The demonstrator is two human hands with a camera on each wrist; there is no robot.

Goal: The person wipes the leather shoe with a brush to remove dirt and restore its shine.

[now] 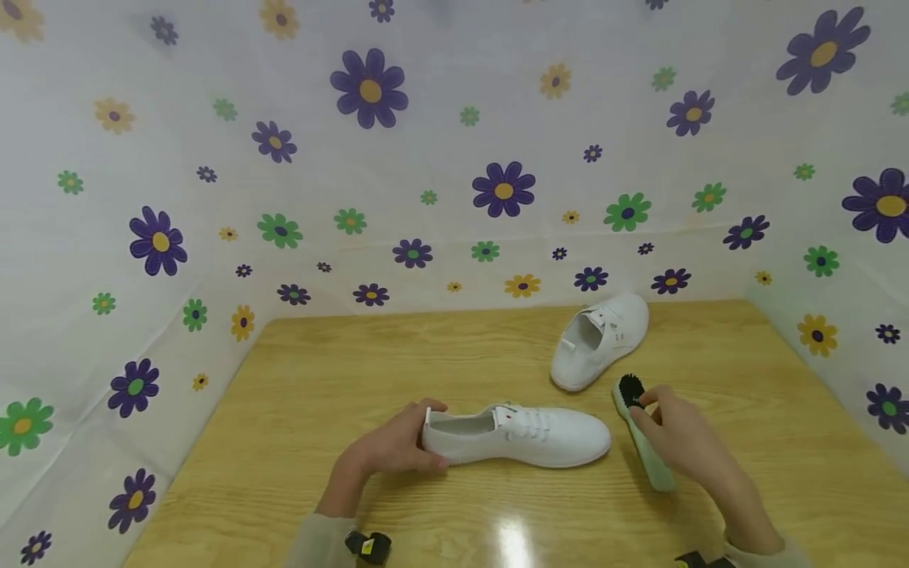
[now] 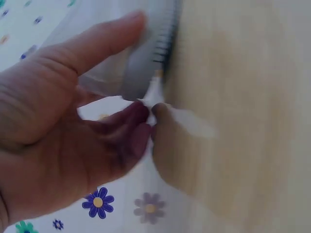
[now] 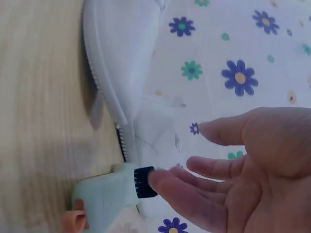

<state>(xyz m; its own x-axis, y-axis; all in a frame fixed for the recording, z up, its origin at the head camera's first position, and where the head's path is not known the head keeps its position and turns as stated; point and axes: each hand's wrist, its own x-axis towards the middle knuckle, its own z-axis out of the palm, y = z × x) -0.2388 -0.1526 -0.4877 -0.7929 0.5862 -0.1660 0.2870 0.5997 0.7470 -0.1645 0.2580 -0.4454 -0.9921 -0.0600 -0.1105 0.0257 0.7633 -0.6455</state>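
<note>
1. In my head view, lower centre, my left hand (image 1: 398,443) grips the heel of a low white lace-up shoe (image 1: 525,448), thumb on the near side.
2. At lower right, my right hand (image 1: 683,442) is loosely spread over a pale green, long-handled brush with black bristles (image 1: 650,457); I cannot tell whether the fingertips touch it.
3. Right of centre, a second white lace-up shoe (image 1: 609,347) sits diagonally on the wood-grained table (image 1: 355,363).

On the wood-grained table (image 1: 319,355), a bright glare (image 1: 513,544) is reflected; the back and both sides are enclosed by a white sheet (image 1: 426,142) printed with purple, green and yellow flowers (image 1: 369,90).
</note>
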